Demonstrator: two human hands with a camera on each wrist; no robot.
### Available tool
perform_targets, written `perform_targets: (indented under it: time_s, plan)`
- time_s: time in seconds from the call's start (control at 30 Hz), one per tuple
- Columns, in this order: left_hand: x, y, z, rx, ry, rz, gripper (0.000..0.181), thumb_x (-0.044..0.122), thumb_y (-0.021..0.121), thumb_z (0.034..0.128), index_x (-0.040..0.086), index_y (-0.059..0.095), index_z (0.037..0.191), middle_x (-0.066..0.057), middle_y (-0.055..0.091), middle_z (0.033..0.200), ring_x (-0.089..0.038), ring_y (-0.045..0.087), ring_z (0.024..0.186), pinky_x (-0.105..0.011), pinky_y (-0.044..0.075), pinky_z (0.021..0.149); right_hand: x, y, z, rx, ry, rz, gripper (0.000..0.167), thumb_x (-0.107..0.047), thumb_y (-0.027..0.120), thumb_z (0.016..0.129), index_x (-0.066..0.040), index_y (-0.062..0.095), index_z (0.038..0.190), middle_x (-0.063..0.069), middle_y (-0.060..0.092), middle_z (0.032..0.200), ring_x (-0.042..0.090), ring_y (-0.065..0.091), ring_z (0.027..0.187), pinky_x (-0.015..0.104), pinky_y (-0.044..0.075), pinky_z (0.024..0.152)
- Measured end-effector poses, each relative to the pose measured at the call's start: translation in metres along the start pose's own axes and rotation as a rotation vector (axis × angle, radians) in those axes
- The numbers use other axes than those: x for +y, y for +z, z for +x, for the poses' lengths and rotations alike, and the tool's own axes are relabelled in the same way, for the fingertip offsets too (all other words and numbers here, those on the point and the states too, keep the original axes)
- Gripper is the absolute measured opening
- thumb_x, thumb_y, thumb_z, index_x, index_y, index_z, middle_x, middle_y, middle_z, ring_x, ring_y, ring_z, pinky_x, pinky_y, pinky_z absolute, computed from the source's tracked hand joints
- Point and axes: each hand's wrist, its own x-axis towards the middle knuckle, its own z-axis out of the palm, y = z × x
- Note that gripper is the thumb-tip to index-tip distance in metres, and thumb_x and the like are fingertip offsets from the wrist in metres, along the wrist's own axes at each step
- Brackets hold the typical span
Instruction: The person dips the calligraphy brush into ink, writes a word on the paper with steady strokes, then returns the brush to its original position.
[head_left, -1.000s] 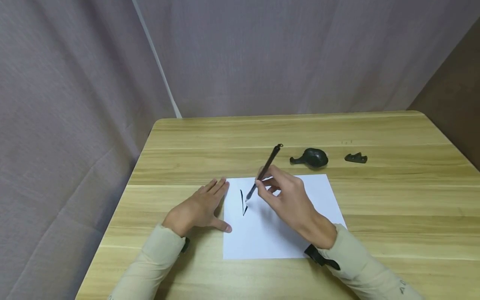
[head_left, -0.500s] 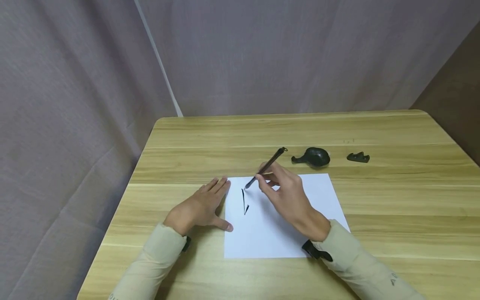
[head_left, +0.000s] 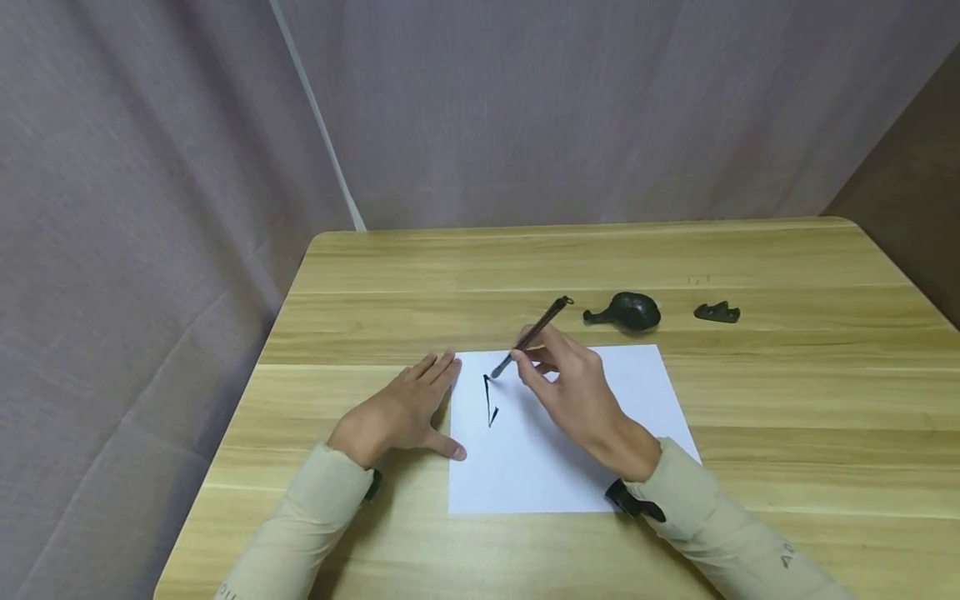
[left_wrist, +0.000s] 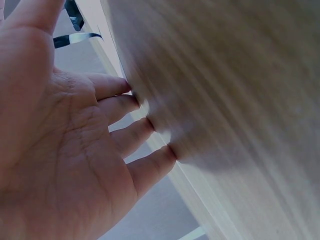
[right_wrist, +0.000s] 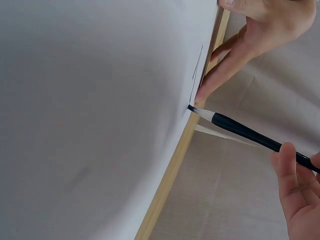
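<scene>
In the head view my right hand (head_left: 577, 396) pinches a dark-handled writing brush (head_left: 538, 331), tilted with its top leaning right. The right wrist view shows the brush's pale bristles with a black tip (right_wrist: 191, 108) touching the white paper (right_wrist: 100, 125). Thin black strokes (head_left: 488, 404) mark the left part of the paper (head_left: 525, 475). My left hand (head_left: 401, 417) lies spread at the paper's left edge, thumb and fingertips on or by that edge. From the left wrist, the fingertips (left_wrist: 165, 155) of this hand meet the table surface.
Behind the paper, on the wooden table (head_left: 420, 283), sits a dark ladle-shaped dish (head_left: 633, 312) with a short handle. To its right is a small dark peaked brush rest (head_left: 717, 312). A grey curtain (head_left: 525, 108) hangs behind the table.
The brush has moved up from the lower short stroke to the top of the long stroke, its handle leaning further right. A small mark now shows at that top. The left hand stays put.
</scene>
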Motion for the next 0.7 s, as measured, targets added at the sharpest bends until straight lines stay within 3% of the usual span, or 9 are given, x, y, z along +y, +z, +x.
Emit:
perform_targets:
  time_s: [0.7]
  plan:
    - [0.001,-0.002,-0.001,0.001,0.01,-0.004,0.129,0.06,0.087,0.08,0.004,0.013,0.169,-0.012,0.006,0.178,-0.036,0.004,0.164,-0.056,0.015,0.13,-0.011,-0.014,-0.008,-0.031,0.004,-0.024,0.019,0.01,0.072,0.092,-0.002,0.064,0.104,0.005,0.073,0.095,0.017,0.078,0.086,0.019,0.061,0.071]
